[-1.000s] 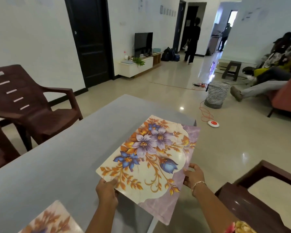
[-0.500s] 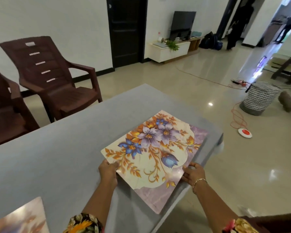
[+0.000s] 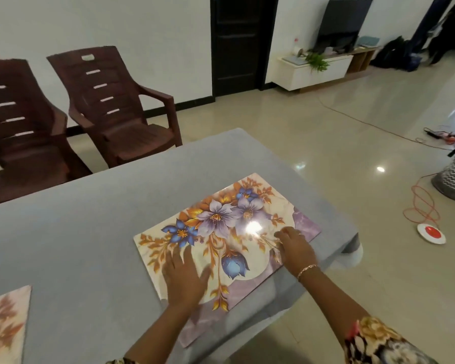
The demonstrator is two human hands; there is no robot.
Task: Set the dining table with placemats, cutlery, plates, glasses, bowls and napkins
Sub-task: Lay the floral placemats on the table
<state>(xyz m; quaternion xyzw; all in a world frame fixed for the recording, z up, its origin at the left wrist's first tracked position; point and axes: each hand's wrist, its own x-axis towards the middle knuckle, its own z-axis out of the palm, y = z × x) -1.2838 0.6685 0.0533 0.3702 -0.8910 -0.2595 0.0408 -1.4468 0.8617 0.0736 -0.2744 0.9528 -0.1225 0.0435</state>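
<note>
A floral placemat lies flat near the end corner of the grey bench, its near corner overhanging the edge. The left hand and right hand both rest on it, fingers spread and palms down, apparently to smooth and square it. A second placemat lies further left. Two brown chairs stand beyond.

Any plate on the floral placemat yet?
No, only the left hand and right hand rest on the floral placemat.
</note>
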